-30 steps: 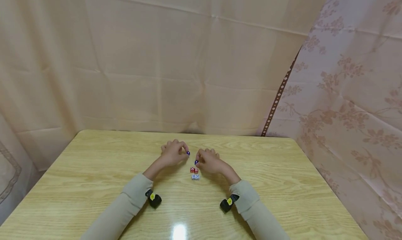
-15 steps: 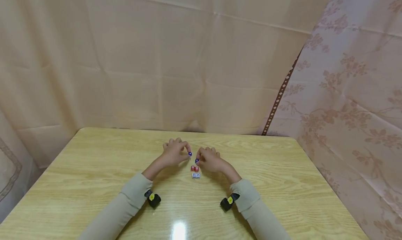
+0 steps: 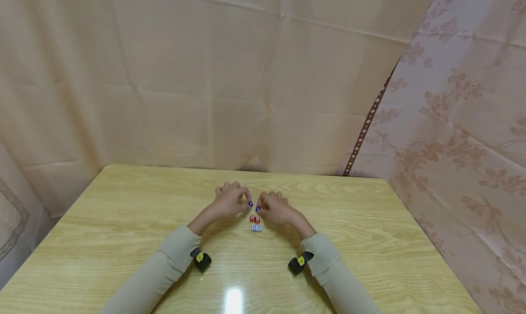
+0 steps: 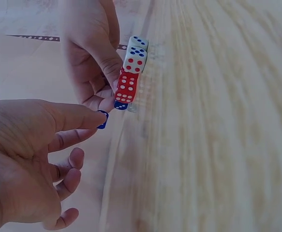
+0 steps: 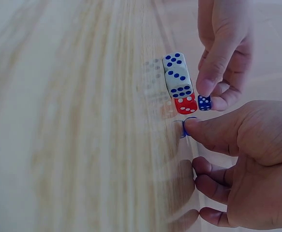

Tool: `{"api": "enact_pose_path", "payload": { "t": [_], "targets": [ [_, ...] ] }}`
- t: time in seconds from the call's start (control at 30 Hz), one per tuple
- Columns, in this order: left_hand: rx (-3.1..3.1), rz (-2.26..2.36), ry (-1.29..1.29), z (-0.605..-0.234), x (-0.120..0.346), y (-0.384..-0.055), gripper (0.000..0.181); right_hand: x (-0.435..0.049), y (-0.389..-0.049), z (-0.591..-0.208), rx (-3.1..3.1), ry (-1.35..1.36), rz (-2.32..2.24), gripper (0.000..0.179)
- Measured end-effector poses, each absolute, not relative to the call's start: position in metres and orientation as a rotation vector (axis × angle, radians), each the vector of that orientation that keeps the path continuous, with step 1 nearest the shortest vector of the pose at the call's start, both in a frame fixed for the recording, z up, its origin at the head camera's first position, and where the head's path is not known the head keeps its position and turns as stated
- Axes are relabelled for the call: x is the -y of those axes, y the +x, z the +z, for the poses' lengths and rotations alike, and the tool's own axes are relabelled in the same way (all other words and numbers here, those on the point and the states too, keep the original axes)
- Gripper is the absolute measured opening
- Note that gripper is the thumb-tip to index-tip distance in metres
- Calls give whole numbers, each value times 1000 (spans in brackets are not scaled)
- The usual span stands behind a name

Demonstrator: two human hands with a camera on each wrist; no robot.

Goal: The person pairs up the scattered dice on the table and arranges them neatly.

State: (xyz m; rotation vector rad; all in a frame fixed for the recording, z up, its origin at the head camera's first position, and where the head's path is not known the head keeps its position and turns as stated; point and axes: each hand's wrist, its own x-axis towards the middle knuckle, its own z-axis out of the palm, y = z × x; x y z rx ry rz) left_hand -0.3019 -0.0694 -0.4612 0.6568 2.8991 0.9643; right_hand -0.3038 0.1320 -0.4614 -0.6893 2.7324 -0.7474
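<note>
My left hand [image 3: 230, 201] pinches a blue die [image 4: 102, 119] between thumb and index finger, held a little above the table. Across from it, my right hand [image 3: 276, 208] has thumb and index finger on a second blue die [image 3: 257, 209], which sits at the tabletop. A small gap separates the two blue dice. Just nearer to me lie two red dice [image 3: 255, 219] side by side, then two white dice [image 3: 256, 228] with blue pips, also side by side. In the right wrist view, my thumb covers most of the right blue die [image 5: 189, 125].
The glossy wood-grain table [image 3: 349, 259] reflects the dice and a bright light spot. A beige curtain [image 3: 185, 76] hangs behind its far edge, with a floral curtain [image 3: 460, 136] at the right. Each wrist wears a black camera.
My left hand has moved a little right and toward me with its blue die, narrowing the gap to the other blue die. My right hand has stayed nearly still; the red and white dice are unmoved.
</note>
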Motion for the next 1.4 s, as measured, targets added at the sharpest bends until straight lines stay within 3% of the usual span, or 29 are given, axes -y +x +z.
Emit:
{"api": "enact_pose_path", "payload": {
  "t": [1.4],
  "targets": [
    [-2876,912,625,-469,63,-298,13,-132,-304,-463,-2746,-707,-733,10]
  ]
}}
